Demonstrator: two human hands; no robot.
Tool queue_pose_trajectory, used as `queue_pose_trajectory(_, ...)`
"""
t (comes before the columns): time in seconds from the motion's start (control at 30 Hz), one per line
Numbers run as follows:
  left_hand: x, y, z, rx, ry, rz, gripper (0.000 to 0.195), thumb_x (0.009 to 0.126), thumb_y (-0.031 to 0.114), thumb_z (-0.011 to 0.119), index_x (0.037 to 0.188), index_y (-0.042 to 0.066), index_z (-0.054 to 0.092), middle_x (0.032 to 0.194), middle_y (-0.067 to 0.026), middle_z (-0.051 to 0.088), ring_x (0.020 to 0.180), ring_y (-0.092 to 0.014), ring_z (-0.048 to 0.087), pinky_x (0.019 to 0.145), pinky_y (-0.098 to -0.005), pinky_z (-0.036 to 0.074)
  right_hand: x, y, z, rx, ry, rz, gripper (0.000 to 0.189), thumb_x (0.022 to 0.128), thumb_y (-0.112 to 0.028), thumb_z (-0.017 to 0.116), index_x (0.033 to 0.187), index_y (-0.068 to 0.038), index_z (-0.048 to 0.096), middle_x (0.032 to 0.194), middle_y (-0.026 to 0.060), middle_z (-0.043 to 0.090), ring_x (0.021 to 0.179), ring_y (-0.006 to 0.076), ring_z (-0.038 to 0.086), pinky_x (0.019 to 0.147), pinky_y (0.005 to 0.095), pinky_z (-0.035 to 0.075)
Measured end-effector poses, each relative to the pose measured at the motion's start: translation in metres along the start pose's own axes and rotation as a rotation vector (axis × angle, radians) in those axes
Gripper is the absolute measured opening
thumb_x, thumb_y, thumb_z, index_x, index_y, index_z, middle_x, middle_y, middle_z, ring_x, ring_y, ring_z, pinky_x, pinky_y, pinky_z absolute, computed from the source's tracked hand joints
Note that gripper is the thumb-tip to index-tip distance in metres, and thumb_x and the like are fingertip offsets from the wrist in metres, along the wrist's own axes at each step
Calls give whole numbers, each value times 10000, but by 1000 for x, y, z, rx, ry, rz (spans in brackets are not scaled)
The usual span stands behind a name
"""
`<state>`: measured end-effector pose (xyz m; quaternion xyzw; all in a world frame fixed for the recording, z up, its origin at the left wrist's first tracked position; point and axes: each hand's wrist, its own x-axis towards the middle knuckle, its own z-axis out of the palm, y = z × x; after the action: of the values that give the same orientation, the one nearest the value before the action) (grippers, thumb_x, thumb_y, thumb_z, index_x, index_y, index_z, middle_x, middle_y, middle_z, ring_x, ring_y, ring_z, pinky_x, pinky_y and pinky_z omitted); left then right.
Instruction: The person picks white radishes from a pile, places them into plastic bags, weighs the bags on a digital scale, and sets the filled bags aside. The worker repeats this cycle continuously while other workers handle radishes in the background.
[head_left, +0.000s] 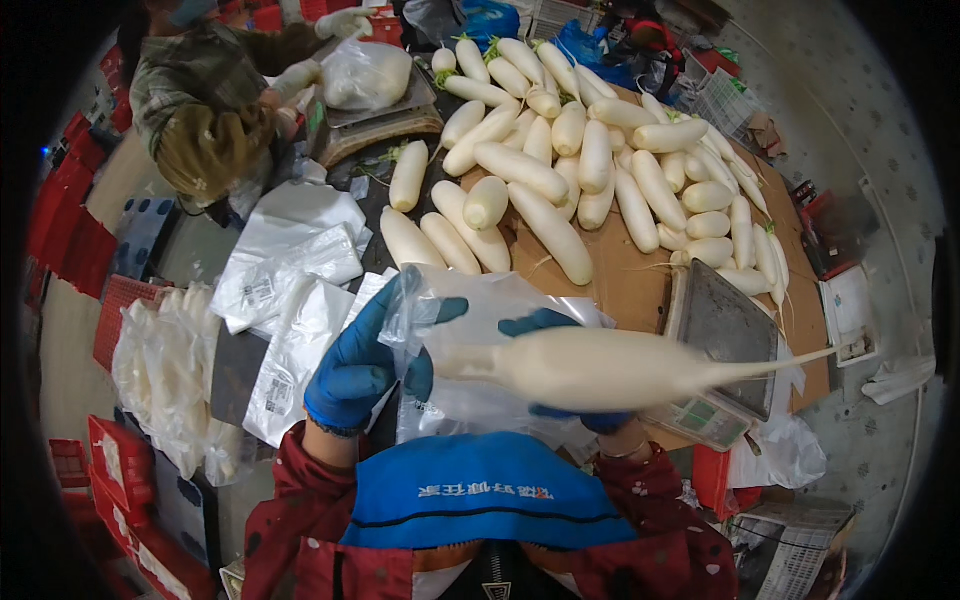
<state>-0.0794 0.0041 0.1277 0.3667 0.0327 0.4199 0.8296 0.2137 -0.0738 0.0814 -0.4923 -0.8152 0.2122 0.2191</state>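
Observation:
My left hand (367, 356), in a blue glove, grips the edge of a clear plastic bag (480, 292) near its mouth. My right hand (566, 367), gloved in blue too, is around a large white radish (600, 367), partly hidden beneath it. The radish lies level, its blunt end at the bag's mouth and its thin root pointing right; its left end looks blurred. Beyond my hands, a pile of white radishes (525, 172) covers much of the cardboard-topped table (622, 277). Flat plastic bags (300, 262) bearing printed labels lie left of my left hand.
A weighing scale (727, 337) stands on the right. At the far left of the table, a co-worker (217, 112) in pale gloves reaches to a filled bag (367, 75) on another scale. Bagged radishes (169, 367) and red crates (124, 465) stand at left; a grey crate (787, 555) is lower right.

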Motion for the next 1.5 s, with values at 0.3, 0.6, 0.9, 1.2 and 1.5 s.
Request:
queue_pose_trajectory(0.3, -8, 24, -8, 7, 33, -25, 993, 679, 302, 729, 1467, 14, 198, 1336, -358, 407, 561, -183, 592, 506, -227, 463, -17, 44, -29, -114, -116, 594, 385, 870, -370, 586, 1042, -33, 653, 1018, 168, 653, 952, 352, 604, 873, 412, 464)
queue_pose_trajectory(0.6, 54, 66, 39, 368, -154, -9, 837, 755, 227, 686, 1442, -3, 268, 1212, -323, 540, 707, -187, 632, 601, -234, 480, -70, -73, -145, -818, -455, 342, 526, 838, -535, 563, 673, -48, 677, 620, 161, 597, 582, 316, 566, 578, 405, 443)
queue_pose_trajectory(0.9, 245, 78, 125, 253, -647, -34, 458, 994, 294, 349, 1344, 20, 458, 1388, -153, 459, 1228, -259, 495, 1051, -362, 378, -108, -87, -296, -1359, 241, 168, 422, 858, -405, 612, 589, -80, 623, 539, 132, 505, 523, 306, 483, 538, 391, 385)
queue_pose_trajectory(1.2, 310, -48, 208, 133, -658, -193, 383, 984, 217, 378, 1280, 21, 521, 1250, -150, 571, 1109, -266, 574, 938, -359, 464, -212, -82, -361, -1631, 402, 456, 382, 853, -338, 632, 572, -81, 607, 529, 140, 514, 518, 322, 499, 508, 418, 401)
queue_pose_trajectory(1.5, 303, -149, 216, 759, -619, -175, 446, 821, 174, 686, 1191, -19, 528, 929, -96, 633, 851, -138, 599, 723, -257, 474, -272, -51, -296, -1421, 598, 886, 224, 811, -314, 672, 918, -118, 677, 873, 149, 650, 831, 323, 618, 728, 390, 497)
